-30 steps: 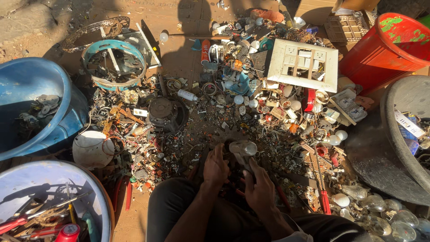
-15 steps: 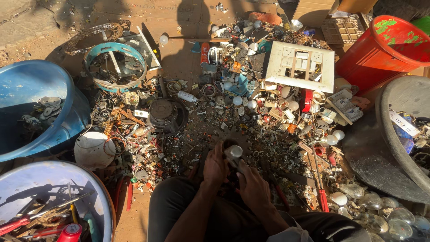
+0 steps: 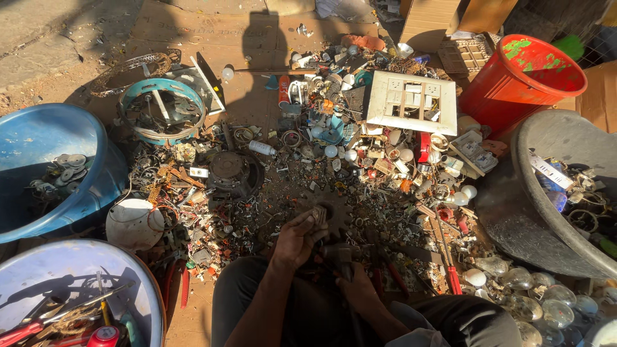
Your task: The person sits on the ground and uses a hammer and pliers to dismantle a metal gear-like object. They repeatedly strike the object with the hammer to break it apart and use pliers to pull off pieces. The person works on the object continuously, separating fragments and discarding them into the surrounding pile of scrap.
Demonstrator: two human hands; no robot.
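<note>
Fingers: the left hand [image 3: 297,236] is pinching a small metal piece [image 3: 319,215] over the gear [image 3: 332,212].
Right hand [image 3: 355,287]: gripping a hammer [image 3: 339,252].
Red bucket [image 3: 522,76]: sitting at two o'clock.

A person sits on the ground, the left hand [image 3: 297,239] resting fingers on a small metal piece at the hub of a dark rusty toothed gear wheel [image 3: 329,212], while the right hand [image 3: 357,287] grips a dark hammer [image 3: 340,254] just below it. Scrap parts and glass bulbs lie all around, with a white rectangular switch plate [image 3: 412,101] beyond, a red plastic bucket [image 3: 522,78] far right, and a blue plastic tub [image 3: 48,168] at left.
</note>
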